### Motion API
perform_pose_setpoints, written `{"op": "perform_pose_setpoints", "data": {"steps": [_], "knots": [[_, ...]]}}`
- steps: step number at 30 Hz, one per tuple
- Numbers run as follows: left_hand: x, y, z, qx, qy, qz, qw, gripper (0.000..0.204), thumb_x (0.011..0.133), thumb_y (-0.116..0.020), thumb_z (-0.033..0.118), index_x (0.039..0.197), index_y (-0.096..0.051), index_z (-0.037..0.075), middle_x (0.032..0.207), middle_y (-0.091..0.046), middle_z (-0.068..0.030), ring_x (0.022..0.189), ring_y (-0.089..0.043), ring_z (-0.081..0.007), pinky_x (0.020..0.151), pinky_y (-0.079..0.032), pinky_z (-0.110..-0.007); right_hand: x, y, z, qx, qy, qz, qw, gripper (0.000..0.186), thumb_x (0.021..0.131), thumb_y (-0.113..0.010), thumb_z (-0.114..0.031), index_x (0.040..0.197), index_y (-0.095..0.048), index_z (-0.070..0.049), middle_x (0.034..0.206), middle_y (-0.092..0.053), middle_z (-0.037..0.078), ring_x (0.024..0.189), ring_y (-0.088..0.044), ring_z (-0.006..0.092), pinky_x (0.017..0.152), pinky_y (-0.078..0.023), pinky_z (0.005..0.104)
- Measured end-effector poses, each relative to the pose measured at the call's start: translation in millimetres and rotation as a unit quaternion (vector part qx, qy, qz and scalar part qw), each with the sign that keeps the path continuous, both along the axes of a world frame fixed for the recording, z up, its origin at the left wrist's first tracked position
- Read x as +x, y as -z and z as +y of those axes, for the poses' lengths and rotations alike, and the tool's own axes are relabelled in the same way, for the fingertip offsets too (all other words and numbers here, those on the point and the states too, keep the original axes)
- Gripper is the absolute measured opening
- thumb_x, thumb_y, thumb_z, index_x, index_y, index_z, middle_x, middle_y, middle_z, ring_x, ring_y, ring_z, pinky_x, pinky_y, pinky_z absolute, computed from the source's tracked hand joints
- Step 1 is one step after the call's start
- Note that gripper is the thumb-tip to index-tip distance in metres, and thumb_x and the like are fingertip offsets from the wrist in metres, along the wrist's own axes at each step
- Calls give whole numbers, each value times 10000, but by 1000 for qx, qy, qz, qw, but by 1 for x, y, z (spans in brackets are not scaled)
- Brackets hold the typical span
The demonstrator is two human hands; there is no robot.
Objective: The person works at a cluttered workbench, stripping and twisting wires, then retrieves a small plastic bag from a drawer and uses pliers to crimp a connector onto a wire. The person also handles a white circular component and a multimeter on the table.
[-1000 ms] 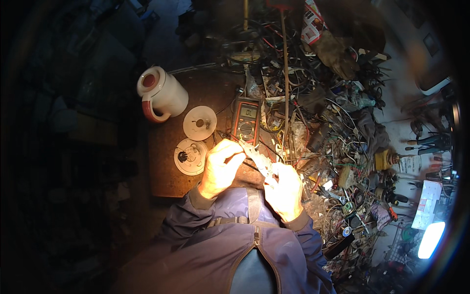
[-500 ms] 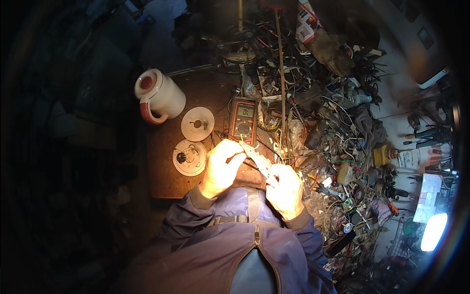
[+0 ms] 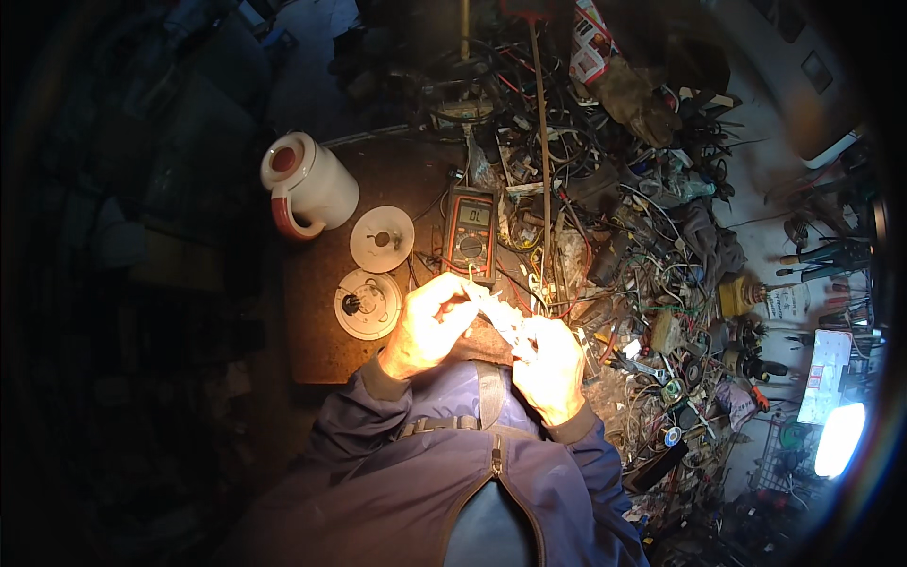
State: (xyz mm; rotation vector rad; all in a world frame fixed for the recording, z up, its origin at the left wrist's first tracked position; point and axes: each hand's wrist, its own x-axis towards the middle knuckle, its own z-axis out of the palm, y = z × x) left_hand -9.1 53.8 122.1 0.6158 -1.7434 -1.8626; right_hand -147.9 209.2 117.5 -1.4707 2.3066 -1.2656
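My left hand (image 3: 435,321) grips the upper left end of a pale, elongated small part (image 3: 491,310), too brightly lit to make out. My right hand (image 3: 551,364) is closed on its lower right end. Just above my hands a red-rimmed multimeter (image 3: 469,231) with leads lies on the brown workbench (image 3: 331,364). To the left of the meter are two round white parts, an upper dish with a hole (image 3: 373,250) and a lower base with a black fitting (image 3: 376,318). A cream kettle with red lid and handle (image 3: 324,189) stands at the upper left.
A dense heap of wires, tools and scraps (image 3: 633,255) covers the right and back of the bench. A thin upright rod (image 3: 539,113) crosses it. Hand tools (image 3: 831,258) and a bright lamp (image 3: 839,439) are at the right edge; dirty gloves (image 3: 638,104) lie at the back.
My left hand has shifted slightly, with its fingers rearranged on the pale part. Both hands still hold it. The surroundings have moved slightly in the picture.
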Motion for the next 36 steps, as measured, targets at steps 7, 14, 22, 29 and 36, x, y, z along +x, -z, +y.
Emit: {"op": "perform_pose_setpoints", "data": {"steps": [7,14,22,29,36], "knots": [[3,-1,3,27,-24,-5,999,111,1019,-537,18,1046,-636,-24,984,-675,-64,724,-595,-77,652,-497,-217,0,-8,0,0,-12,45,999,249,730,-715,-74,966,-635,-64,810,-545,137,754,-562,343,671,-472,431],[6,1,4,32,-21,-1,999,151,1017,-513,23,1108,-618,-37,1012,-672,-73,754,-608,-76,673,-517,-210,0,-6,-2,-27,-17,71,997,338,715,-715,-58,1043,-635,-35,890,-581,152,818,-580,360,727,-476,448],[5,-2,4,2,-15,-5,1000,98,986,-509,-9,1028,-595,-29,1039,-688,-114,749,-650,-119,664,-543,-259,1,-9,-2,-45,-21,102,994,391,695,-715,-35,1077,-642,-4,994,-632,175,896,-610,376,805,-501,451],[5,-4,3,21,-28,-2,999,113,988,-531,-7,1058,-612,-40,1001,-690,-105,735,-661,-120,661,-543,-252,0,-2,2,-42,-16,74,996,377,724,-725,-31,1090,-645,15,1032,-643,190,927,-621,381,836,-509,449],[4,-2,1,13,-25,-4,1000,114,982,-540,-7,1062,-613,-41,983,-687,-99,728,-660,-120,659,-543,-252,-2,-7,-1,-52,-32,99,993,363,724,-728,-29,1077,-651,2,995,-639,172,899,-622,369,804,-511,443]]}}
